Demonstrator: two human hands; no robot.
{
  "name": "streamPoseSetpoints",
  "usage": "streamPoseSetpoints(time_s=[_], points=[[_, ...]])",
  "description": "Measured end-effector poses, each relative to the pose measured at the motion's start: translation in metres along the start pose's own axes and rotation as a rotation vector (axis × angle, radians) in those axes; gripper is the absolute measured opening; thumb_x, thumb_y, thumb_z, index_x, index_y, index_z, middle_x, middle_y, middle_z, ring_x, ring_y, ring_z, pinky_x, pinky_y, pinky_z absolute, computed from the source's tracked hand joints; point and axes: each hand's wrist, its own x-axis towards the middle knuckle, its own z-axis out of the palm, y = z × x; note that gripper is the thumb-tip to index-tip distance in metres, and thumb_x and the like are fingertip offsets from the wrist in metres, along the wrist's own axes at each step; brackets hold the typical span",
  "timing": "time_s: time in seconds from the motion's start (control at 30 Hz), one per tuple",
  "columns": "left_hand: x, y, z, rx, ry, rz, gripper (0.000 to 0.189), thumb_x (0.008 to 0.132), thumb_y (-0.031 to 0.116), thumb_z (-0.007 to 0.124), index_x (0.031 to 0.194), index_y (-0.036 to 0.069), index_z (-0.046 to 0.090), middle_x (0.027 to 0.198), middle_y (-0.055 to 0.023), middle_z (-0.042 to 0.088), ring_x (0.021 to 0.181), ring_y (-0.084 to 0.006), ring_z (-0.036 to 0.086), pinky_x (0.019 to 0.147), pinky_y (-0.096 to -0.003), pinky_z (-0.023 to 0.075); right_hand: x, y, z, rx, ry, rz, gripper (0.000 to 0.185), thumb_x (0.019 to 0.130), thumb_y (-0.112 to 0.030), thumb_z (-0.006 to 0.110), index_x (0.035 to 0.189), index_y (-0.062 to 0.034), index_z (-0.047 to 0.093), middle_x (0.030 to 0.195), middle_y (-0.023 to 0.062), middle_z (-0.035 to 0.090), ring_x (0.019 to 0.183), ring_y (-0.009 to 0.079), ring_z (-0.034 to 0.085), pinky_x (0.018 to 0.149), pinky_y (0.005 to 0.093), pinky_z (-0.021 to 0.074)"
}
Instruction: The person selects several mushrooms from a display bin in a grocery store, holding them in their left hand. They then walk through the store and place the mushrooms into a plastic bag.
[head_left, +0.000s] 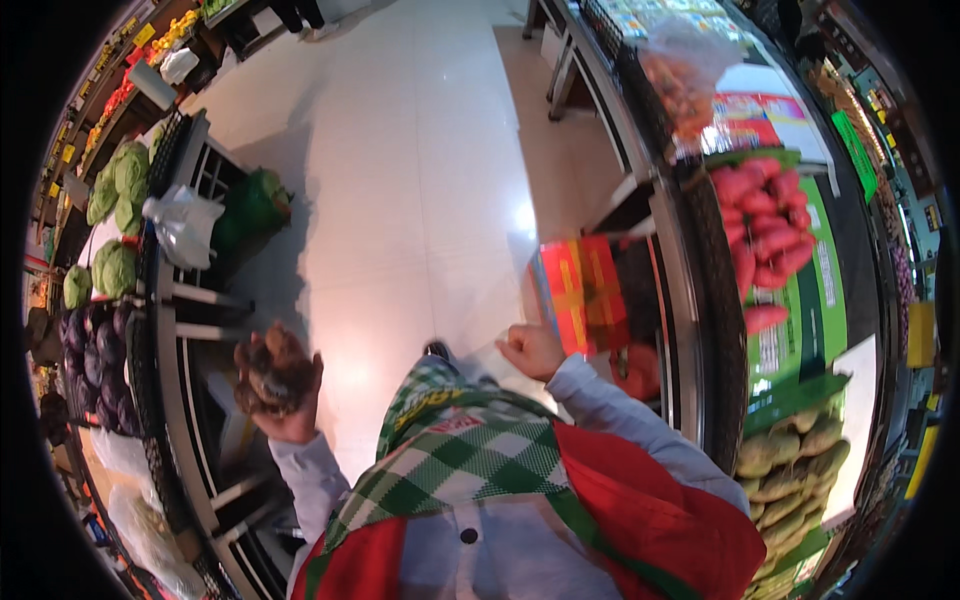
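My left hand (289, 420) is palm up at the lower left, holding a brown knobbly root vegetable (274, 375), perhaps ginger or taro. It is beside the frame of the left produce stand. My right hand (532, 351) is curled near the middle, just left of a red and yellow cardboard box (581, 292); nothing shows in its fingers. Below both hands are the green-checked apron (465, 457) and red vest (660, 502) that I wear.
Cabbages (124, 184), eggplants (97, 356) and a clear plastic bag (184, 225) are on the left stand. A green mesh sack (255, 210) sits on the floor. Pink-red tubers (769, 217) and pale green roots (795, 457) lie on the right stand. A person's legs (300, 15) show far ahead.
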Motion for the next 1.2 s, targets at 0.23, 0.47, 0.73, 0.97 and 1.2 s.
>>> streamPoseSetpoints(time_s=[0.23, 0.47, 0.73, 0.97, 1.2], points=[[0.244, 0.057, -0.052, 0.085, -0.106, 0.046, 0.043, 0.096, 0.048, 0.048, 0.131, 0.029, 0.064, 0.142, -0.0024, 0.057, 0.139, -0.0249, 0.045, 0.107, -0.0667, 0.0328, 0.248, 0.023, -0.011, -0.182, -0.114, 0.14, 0.037, 0.09, -0.038, 0.065, 0.07, -0.0073, 0.059, 0.069, 0.0167, 0.062, 0.065, 0.0371, 0.061, 0.059, 0.0491, 0.0461], [0.566, 0.068, 0.012, 0.136, -0.137, -0.195, 0.05, 0.093, 0.052, 0.053, 0.137, 0.03, 0.057, 0.149, -0.0035, 0.05, 0.14, -0.0245, 0.043, 0.107, -0.0651, 0.0317, 0.46, 0.01, -0.068, -0.174, 0.079, 0.1, 0.039, 0.09, -0.038, 0.066, 0.069, -0.0059, 0.06, 0.068, 0.0174, 0.061, 0.066, 0.0383, 0.06, 0.061, 0.0482, 0.0462], [0.873, -0.02, 0.035, -0.141, -0.153, -0.667, 0.05, 0.097, 0.057, 0.045, 0.133, 0.026, 0.062, 0.145, -0.0067, 0.053, 0.14, -0.029, 0.042, 0.107, -0.072, 0.0311, 0.683, 0.089, -0.127, -0.176, 0.153, 0.296, 0.041, 0.089, -0.043, 0.066, 0.068, -0.0077, 0.062, 0.067, 0.0161, 0.062, 0.063, 0.0377, 0.06, 0.059, 0.048, 0.0469], [1.106, 0.045, 0.046, -0.25, -0.048, -0.582, 0.045, 0.096, 0.054, 0.047, 0.132, 0.029, 0.06, 0.14, -0.0032, 0.055, 0.133, -0.0239, 0.046, 0.109, -0.0664, 0.0272, 0.975, 0.103, -0.226, -0.218, 0.063, 0.126, 0.041, 0.091, -0.043, 0.06, 0.075, -0.006, 0.064, 0.075, 0.0184, 0.066, 0.073, 0.0397, 0.064, 0.067, 0.0507, 0.0502], [1.276, 0.111, 0.035, 0.922, 0.233, 0.189, 0.031, 0.098, 0.04, 0.053, 0.114, 0.015, 0.065, 0.132, -0.0112, 0.057, 0.127, -0.029, 0.05, 0.11, -0.0675, 0.0262, 1.256, 0.09, -0.301, -0.2, -0.052, -0.15, 0.036, 0.091, -0.039, 0.061, 0.077, -0.0065, 0.064, 0.074, 0.0173, 0.065, 0.071, 0.0394, 0.063, 0.065, 0.0493, 0.0487]])
